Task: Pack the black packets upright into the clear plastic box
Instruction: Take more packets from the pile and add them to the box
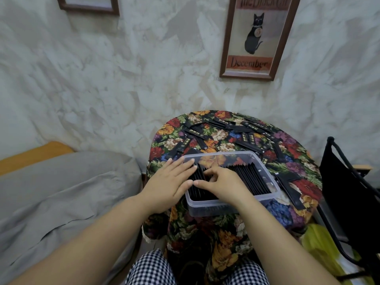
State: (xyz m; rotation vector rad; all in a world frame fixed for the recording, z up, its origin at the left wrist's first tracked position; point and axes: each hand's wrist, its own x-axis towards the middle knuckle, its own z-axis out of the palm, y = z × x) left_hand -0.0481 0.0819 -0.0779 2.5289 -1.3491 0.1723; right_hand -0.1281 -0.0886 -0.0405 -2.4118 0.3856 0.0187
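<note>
A clear plastic box [213,208] sits on the near part of a small round table with a floral cloth [304,177]. Several black packets [249,177] stand upright in rows inside it. My left hand [170,182] lies flat with straight fingers against the box's left rim and the leftmost packets. My right hand [222,183] is inside the box, fingers curled among the upright packets in the middle, pinching their tops. Several loose black packets [230,128] lie scattered flat on the cloth behind the box, and one [292,190] lies to its right.
A grey cushion or bed [61,192] fills the left. A black folding frame [353,192] stands right of the table, with a yellow-green bag [320,243] below. A framed cat picture [255,38] hangs on the marbled wall. Checked trousers [150,270] show below.
</note>
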